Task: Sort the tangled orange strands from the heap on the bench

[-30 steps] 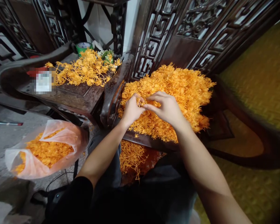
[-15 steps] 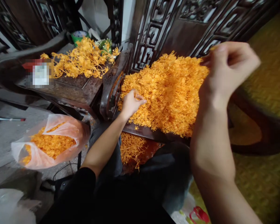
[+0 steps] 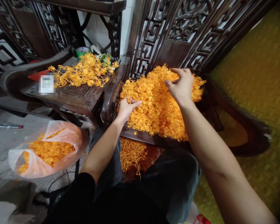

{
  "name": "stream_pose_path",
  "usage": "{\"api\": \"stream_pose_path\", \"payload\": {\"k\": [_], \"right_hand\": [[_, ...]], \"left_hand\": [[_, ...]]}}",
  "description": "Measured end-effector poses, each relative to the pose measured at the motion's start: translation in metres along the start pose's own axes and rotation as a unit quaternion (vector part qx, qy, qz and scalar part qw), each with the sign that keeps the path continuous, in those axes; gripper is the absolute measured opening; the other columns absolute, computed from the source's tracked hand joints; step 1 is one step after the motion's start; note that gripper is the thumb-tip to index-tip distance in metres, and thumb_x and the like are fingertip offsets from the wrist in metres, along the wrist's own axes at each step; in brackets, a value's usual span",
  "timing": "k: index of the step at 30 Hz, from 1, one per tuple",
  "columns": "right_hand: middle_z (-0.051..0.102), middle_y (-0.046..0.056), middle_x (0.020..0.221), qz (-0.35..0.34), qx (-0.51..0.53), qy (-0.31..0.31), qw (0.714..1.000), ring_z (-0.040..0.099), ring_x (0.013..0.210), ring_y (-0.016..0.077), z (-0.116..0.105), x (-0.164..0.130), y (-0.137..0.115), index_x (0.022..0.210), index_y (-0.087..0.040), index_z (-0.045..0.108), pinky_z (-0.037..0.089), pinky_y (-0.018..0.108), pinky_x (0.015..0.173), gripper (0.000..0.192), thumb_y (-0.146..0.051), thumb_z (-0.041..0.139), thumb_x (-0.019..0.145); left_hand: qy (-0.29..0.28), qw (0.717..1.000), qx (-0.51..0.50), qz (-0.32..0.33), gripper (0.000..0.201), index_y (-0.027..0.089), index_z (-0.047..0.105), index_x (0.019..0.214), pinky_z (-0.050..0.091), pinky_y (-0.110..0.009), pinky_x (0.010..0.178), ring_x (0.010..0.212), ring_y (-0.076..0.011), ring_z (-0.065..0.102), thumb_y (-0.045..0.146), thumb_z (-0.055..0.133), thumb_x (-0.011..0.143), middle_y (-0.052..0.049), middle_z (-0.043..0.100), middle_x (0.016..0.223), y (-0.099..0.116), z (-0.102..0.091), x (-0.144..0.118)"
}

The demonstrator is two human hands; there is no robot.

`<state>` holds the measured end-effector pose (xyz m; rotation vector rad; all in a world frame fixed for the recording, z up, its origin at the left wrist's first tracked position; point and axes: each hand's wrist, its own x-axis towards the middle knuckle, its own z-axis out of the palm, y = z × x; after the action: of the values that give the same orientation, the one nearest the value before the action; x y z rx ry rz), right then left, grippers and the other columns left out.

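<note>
Left hand (image 3: 126, 107): fingers curled and closed on a few orange strands at the near left edge of the big pile.
Right hand (image 3: 182, 85): fingers spread and bent, open, just over the far top of the pile, holding nothing I can see.
Orange pile (image 3: 158, 105): a big heap of thin orange strands on the dark wooden seat (image 3: 142, 138), between both hands.
Small pile (image 3: 84, 73): more strands, far left on a table.
Bag (image 3: 46, 149): near left, full of strands.
</note>
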<state>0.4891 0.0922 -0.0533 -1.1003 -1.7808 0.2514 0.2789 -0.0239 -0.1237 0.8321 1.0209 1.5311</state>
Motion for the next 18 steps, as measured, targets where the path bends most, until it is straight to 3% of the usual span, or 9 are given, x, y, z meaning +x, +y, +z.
{"api": "stream_pose_path", "payload": {"k": [2, 3, 5, 7, 9, 11, 13, 15, 18], "right_hand": [[0.065, 0.016, 0.13, -0.03, -0.048, -0.012, 0.998, 0.071, 0.089, 0.0236, -0.008, -0.02, -0.031, 0.123, -0.019, 0.072, 0.056, 0.049, 0.094, 0.04, -0.036, 0.071, 0.088], [0.069, 0.014, 0.123, -0.034, -0.044, -0.071, 0.996, 0.071, 0.09, 0.0239, -0.01, -0.033, -0.046, 0.121, -0.02, 0.073, 0.056, 0.048, 0.094, 0.038, -0.039, 0.07, 0.089], [0.076, 0.009, 0.101, -0.007, 0.009, -0.22, 0.975, 0.071, 0.085, 0.0225, -0.012, -0.06, -0.069, 0.108, -0.02, 0.078, 0.058, 0.042, 0.086, 0.033, -0.045, 0.071, 0.089], [0.075, 0.005, 0.079, 0.062, 0.072, -0.254, 0.963, 0.069, 0.072, 0.02, -0.018, -0.086, -0.081, 0.089, -0.02, 0.079, 0.057, 0.035, 0.072, 0.031, -0.049, 0.072, 0.088], [0.071, 0.003, 0.068, 0.135, 0.102, -0.162, 0.972, 0.065, 0.063, 0.0185, -0.03, -0.11, -0.082, 0.078, -0.02, 0.076, 0.053, 0.033, 0.064, 0.032, -0.05, 0.072, 0.088], [0.072, 0.003, 0.07, 0.165, 0.091, -0.098, 0.977, 0.065, 0.063, 0.0198, -0.044, -0.136, -0.076, 0.081, -0.022, 0.077, 0.053, 0.034, 0.063, 0.027, -0.047, 0.073, 0.089], [0.076, 0.005, 0.08, 0.153, 0.061, -0.152, 0.975, 0.07, 0.072, 0.0231, -0.054, -0.166, -0.067, 0.088, -0.024, 0.08, 0.056, 0.038, 0.07, 0.02, -0.042, 0.072, 0.09], [0.077, 0.006, 0.089, 0.122, 0.037, -0.259, 0.957, 0.073, 0.08, 0.0257, -0.057, -0.196, -0.058, 0.093, -0.025, 0.081, 0.058, 0.043, 0.077, 0.016, -0.033, 0.068, 0.092], [0.077, 0.01, 0.099, 0.091, 0.005, -0.353, 0.931, 0.074, 0.088, 0.0289, -0.054, -0.225, -0.051, 0.106, -0.025, 0.081, 0.061, 0.047, 0.083, 0.025, -0.021, 0.063, 0.089]], "left_hand": [[-0.024, 1.0, 0.003, -0.001, 0.056, 0.023, 0.031, 0.075, 0.032, -0.021, 0.05, 0.067, -0.0111, 0.065, 0.023, 0.086, 0.069, 0.003, 0.06, 0.071, 0.004, 0.002, -0.005], [-0.042, 0.999, 0.005, -0.001, 0.057, 0.023, 0.031, 0.075, 0.033, -0.021, 0.051, 0.066, -0.0108, 0.065, 0.024, 0.088, 0.068, 0.003, 0.059, 0.07, 0.007, 0.004, -0.008], [-0.085, 0.996, 0.008, -0.004, 0.059, 0.022, 0.032, 0.076, 0.031, -0.02, 0.05, 0.064, -0.0102, 0.063, 0.027, 0.09, 0.066, 0.005, 0.056, 0.066, 0.011, 0.007, -0.016], [-0.136, 0.99, 0.014, -0.024, 0.06, 0.023, 0.034, 0.077, 0.027, -0.02, 0.046, 0.06, -0.01, 0.062, 0.031, 0.091, 0.065, 0.005, 0.056, 0.066, 0.014, 0.009, -0.025], [-0.177, 0.982, 0.014, -0.06, 0.059, 0.023, 0.034, 0.077, 0.02, -0.021, 0.043, 0.059, -0.0104, 0.063, 0.035, 0.092, 0.066, 0.003, 0.059, 0.069, 0.017, 0.009, -0.032], [-0.198, 0.976, 0.012, -0.092, 0.058, 0.023, 0.035, 0.076, 0.015, -0.023, 0.042, 0.058, -0.0105, 0.062, 0.038, 0.091, 0.069, 0.0, 0.058, 0.07, 0.02, 0.007, -0.038], [-0.202, 0.973, 0.018, -0.11, 0.056, 0.023, 0.036, 0.075, 0.013, -0.023, 0.043, 0.055, -0.0092, 0.057, 0.041, 0.089, 0.071, 0.001, 0.054, 0.068, 0.021, 0.006, -0.042], [-0.194, 0.974, 0.051, -0.1, 0.055, 0.023, 0.036, 0.074, 0.019, -0.023, 0.044, 0.052, -0.0079, 0.05, 0.042, 0.088, 0.073, 0.003, 0.049, 0.067, 0.02, 0.006, -0.047], [-0.158, 0.967, 0.199, -0.023, 0.051, 0.022, 0.041, 0.071, 0.03, -0.026, 0.052, 0.055, -0.01, 0.043, 0.042, 0.087, 0.073, 0.004, 0.047, 0.064, 0.019, 0.009, -0.055]]}}
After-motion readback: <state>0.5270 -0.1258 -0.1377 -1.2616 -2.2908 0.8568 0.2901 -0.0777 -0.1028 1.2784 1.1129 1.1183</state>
